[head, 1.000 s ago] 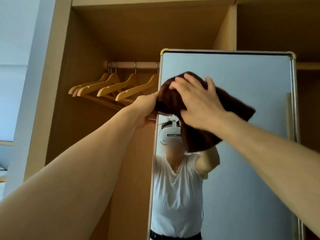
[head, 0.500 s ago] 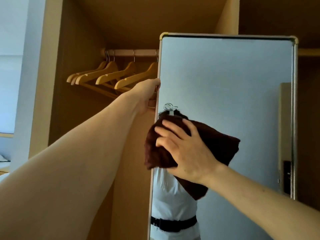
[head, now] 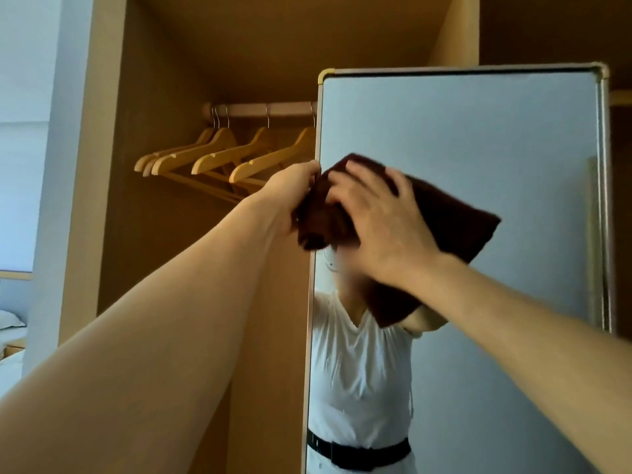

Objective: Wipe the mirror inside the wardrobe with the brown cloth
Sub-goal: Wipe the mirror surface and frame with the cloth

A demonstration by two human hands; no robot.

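Note:
A tall mirror (head: 478, 138) with a thin metal frame stands inside the wooden wardrobe. The brown cloth (head: 458, 224) is pressed flat against the glass near the mirror's left edge, at about mid height of the visible glass. My right hand (head: 379, 224) lies spread on the cloth with the fingers pointing up and left. My left hand (head: 290, 193) grips the mirror's left frame edge, right beside the cloth. The glass reflects a person in a white top with a black belt.
Several wooden hangers (head: 219, 155) hang on a rail (head: 260, 109) left of the mirror, close behind my left hand. The wardrobe's side panel (head: 102, 165) rises at left, with a bed corner (head: 10, 340) beyond it.
My right hand slid the cloth down the glass, then back up and slightly right to its present height. My left hand stayed on the frame edge.

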